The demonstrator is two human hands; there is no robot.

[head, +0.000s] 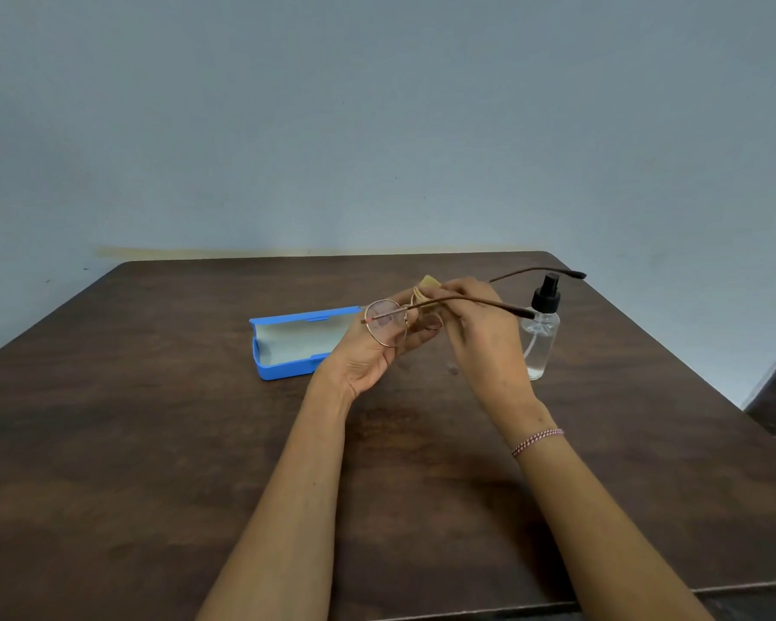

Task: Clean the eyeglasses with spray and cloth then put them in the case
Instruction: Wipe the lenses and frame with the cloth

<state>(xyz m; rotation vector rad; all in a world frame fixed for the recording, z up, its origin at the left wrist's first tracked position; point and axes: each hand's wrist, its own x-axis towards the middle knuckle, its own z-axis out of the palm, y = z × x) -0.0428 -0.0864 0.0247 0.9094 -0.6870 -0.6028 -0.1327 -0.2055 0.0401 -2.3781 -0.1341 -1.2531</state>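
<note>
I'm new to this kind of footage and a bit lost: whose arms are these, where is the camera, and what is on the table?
There is no machine here. A person wears a camera on the head, looking forward and down, so you see their own two bare arms. The left hand holds a pair of round eyeglasses with the arms unfolded. The right hand presses a small tan cloth against one lens. On the brown table lies an open blue case, empty, and to the right stands a clear spray bottle with a black pump top.
</note>
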